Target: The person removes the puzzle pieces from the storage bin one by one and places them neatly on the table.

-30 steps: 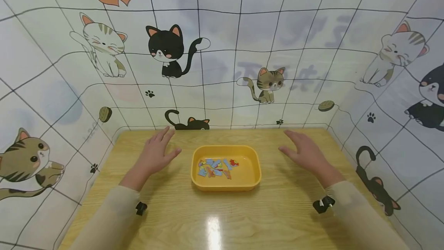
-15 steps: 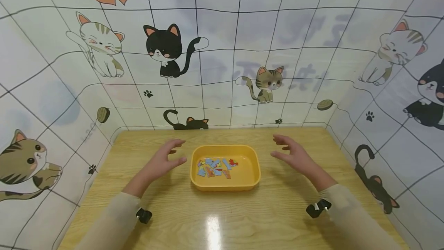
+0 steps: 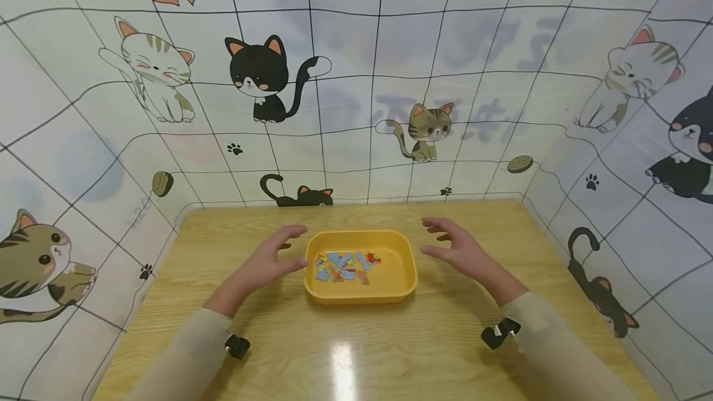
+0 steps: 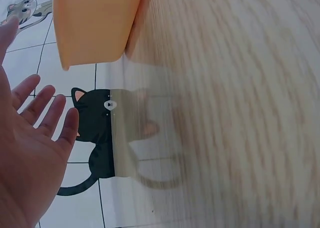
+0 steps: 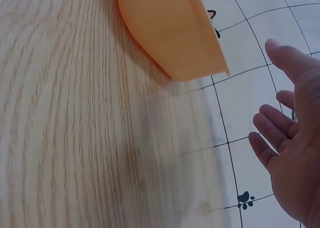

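A yellow rectangular tray [image 3: 390, 289] sits on the wooden table. Several small flat pieces [image 3: 348, 274], cut in irregular shapes in blue, orange and yellow, lie in its left half, with a small red piece [image 3: 373, 258] to their right. My left hand [image 3: 267, 262] hovers at the tray's left side, fingers loosely bent, thumb tip right at the rim. On the other side my right hand [image 3: 459, 252] is held a little apart from the tray, thumb and fingers spread toward it. Both wrist views show a bare palm facing the tray's outer wall, with nothing held.
The wooden table [image 3: 356, 351] runs back to a wall covering [image 3: 356, 110] printed with cartoon cats and grid lines, which also closes off both sides. A small black device [image 3: 237, 346] is strapped at the left wrist, another black device [image 3: 500, 333] at the right.
Both hands have moved inward toward the tray, the left one rightward and the right one leftward. Their fingers have bent a little from a straighter spread. The tray stays in place.
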Demonstrator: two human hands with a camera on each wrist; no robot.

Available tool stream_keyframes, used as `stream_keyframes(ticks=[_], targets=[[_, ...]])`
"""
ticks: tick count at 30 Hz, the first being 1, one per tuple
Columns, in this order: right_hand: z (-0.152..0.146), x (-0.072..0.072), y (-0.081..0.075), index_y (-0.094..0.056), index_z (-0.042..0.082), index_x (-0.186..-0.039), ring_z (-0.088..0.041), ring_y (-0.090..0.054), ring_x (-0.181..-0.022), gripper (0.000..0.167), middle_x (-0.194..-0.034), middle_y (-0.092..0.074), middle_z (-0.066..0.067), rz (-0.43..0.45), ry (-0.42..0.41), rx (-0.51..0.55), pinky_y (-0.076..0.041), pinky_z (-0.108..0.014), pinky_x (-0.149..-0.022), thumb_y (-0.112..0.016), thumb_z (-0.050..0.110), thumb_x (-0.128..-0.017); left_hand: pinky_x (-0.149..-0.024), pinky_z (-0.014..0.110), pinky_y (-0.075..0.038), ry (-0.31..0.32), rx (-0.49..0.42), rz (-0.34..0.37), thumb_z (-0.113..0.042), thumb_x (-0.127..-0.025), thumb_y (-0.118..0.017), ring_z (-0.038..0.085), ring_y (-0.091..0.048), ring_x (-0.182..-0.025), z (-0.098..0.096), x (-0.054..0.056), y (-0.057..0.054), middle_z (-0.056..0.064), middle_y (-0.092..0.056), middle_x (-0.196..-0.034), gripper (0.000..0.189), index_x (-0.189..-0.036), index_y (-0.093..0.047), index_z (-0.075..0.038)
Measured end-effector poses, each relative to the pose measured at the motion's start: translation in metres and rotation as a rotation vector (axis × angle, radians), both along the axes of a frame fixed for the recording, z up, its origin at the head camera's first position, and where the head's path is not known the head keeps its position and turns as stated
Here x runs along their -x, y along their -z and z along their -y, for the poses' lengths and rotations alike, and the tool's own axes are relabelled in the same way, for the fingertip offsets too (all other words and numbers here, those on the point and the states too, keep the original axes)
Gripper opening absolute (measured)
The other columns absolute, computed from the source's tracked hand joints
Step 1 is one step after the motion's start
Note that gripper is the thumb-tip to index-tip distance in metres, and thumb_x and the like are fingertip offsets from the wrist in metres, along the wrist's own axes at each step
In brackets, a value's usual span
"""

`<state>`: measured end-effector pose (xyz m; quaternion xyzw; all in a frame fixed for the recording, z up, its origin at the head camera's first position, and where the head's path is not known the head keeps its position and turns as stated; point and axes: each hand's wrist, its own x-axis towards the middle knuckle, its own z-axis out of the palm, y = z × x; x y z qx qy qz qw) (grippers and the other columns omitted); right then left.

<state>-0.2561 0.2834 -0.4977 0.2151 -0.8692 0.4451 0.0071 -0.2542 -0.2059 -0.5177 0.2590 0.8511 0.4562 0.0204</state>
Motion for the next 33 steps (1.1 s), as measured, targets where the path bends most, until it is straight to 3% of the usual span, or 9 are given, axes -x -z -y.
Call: stream_keyframes(ticks=[7, 10, 18, 27, 33], targets=[[0.014, 0.000, -0.002, -0.061, 0.006, -0.153, -0.039, -0.063, -0.131, 0.060, -0.146, -0.066, -0.017, -0.022, -0.024, -0.025, -0.053, -0.064, -0.108, -0.086, 0.019, -0.100, -0.124, 0.063, -0.042, 0.037, 0.026, 0.051, -0.021, -0.098, -0.088, 0.036, -0.041, -0.158, -0.007, -0.002, 0.006, 0.008, -0.043, -0.172, 0.081, -0.167, -0.046, -0.012], [0.020, -0.001, -0.003, -0.064, 0.007, -0.151, -0.036, -0.064, -0.128, 0.058, -0.143, -0.067, -0.014, -0.047, -0.039, -0.062, -0.054, -0.062, -0.106, -0.087, 0.020, -0.099, -0.126, 0.062, -0.039, 0.038, 0.073, 0.073, -0.027, -0.095, -0.090, 0.035, -0.036, -0.161, -0.010, -0.005, 0.007, 0.004, -0.036, -0.176, 0.088, -0.169, -0.044, -0.012], [0.044, -0.003, -0.010, -0.067, 0.001, -0.146, -0.038, -0.064, -0.127, 0.058, -0.140, -0.067, -0.017, -0.161, -0.124, -0.184, -0.054, -0.059, -0.108, -0.090, 0.018, -0.095, -0.131, 0.069, -0.022, 0.042, 0.218, 0.002, -0.047, -0.087, -0.095, 0.038, -0.020, -0.168, -0.015, -0.015, 0.008, 0.002, -0.025, -0.183, 0.109, -0.174, -0.037, -0.014], [0.070, -0.004, -0.017, -0.065, 0.005, -0.150, -0.040, -0.064, -0.130, 0.057, -0.140, -0.067, -0.013, -0.110, -0.176, -0.262, -0.052, -0.059, -0.113, -0.086, 0.023, -0.100, -0.131, 0.067, -0.024, 0.047, 0.245, 0.001, -0.047, -0.083, -0.097, 0.037, -0.021, -0.168, -0.015, -0.019, 0.011, -0.002, -0.023, -0.183, 0.117, -0.175, -0.034, -0.014], [0.089, 0.000, -0.012, -0.062, 0.000, -0.151, -0.041, -0.064, -0.127, 0.058, -0.139, -0.065, -0.020, -0.069, -0.209, -0.332, -0.054, -0.058, -0.109, -0.082, 0.025, -0.103, -0.131, 0.067, -0.024, 0.049, 0.257, -0.008, -0.051, -0.081, -0.098, 0.037, -0.023, -0.167, -0.015, -0.019, 0.012, -0.002, -0.022, -0.184, 0.121, -0.176, -0.032, -0.014]])
